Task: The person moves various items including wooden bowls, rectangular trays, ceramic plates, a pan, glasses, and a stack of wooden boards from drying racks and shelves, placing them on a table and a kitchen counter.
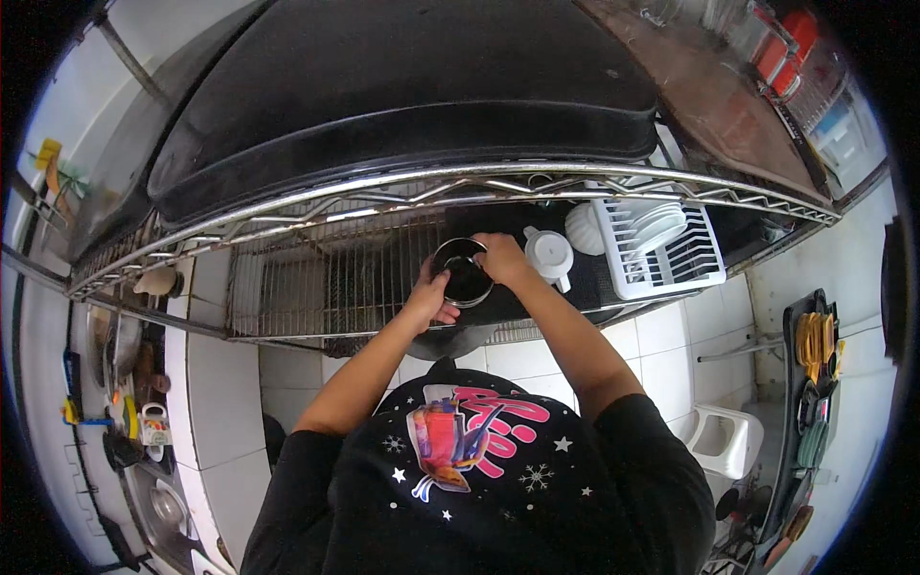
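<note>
Both my hands hold a dark round bowl or pan (468, 289) with a shiny metal rim, over the lower wire shelf (302, 287). My left hand (428, 298) grips its left side, with the thumb over the rim. My right hand (502, 257) has the upper right of the rim, fingers partly hidden. Just right of it, a white two-handled cup (550, 253) is upside down on a dark mat (512, 309). A ribbed white bowl (585, 230) stands beside the white dish rack (661, 289), which carries several white plates (658, 224).
Above the hands runs the zigzag metal edge (445, 188) of an upper shelf, bearing a large black case or lid (417, 65). A white plastic stool (729, 442) and a rack with orange dishes (816, 341) stand right. At left is a sink (169, 507) near a mug (154, 425).
</note>
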